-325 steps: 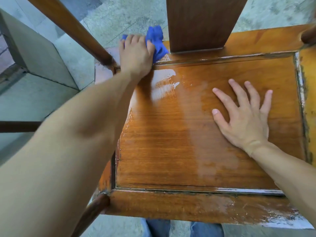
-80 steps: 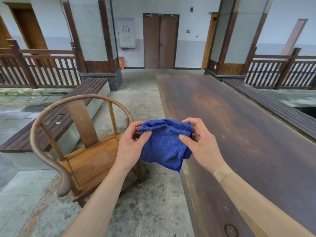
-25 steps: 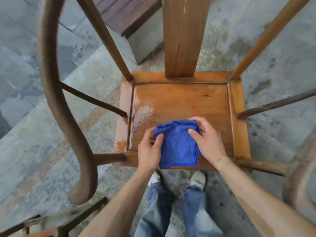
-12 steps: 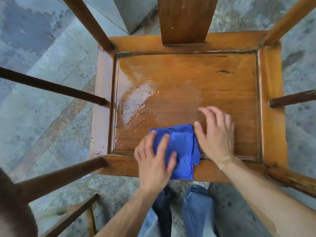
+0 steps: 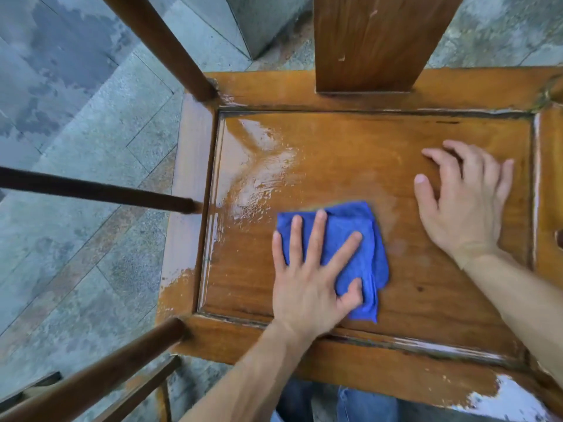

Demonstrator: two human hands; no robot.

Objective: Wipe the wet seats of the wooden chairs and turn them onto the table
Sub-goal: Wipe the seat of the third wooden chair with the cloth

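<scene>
I look straight down on a wooden chair seat (image 5: 350,153) with a raised frame around a sunken panel. A shiny wet patch (image 5: 259,175) covers the panel's left part and the left frame. A folded blue cloth (image 5: 362,236) lies on the panel near its front edge. My left hand (image 5: 310,275) presses flat on the cloth with the fingers spread. My right hand (image 5: 460,202) rests flat on the bare panel to the right, fingers apart, holding nothing.
The chair's broad back splat (image 5: 377,41) rises at the far edge. Round arm posts (image 5: 164,47) and rails (image 5: 91,190) stand along the left side. Wet grey stone floor (image 5: 76,123) surrounds the chair. My jeans (image 5: 365,406) show below the front rail.
The view has closed in on the seat. My left hand has pushed the cloth forward from the front rail onto the panel. My right hand has let go of it and slid right.
</scene>
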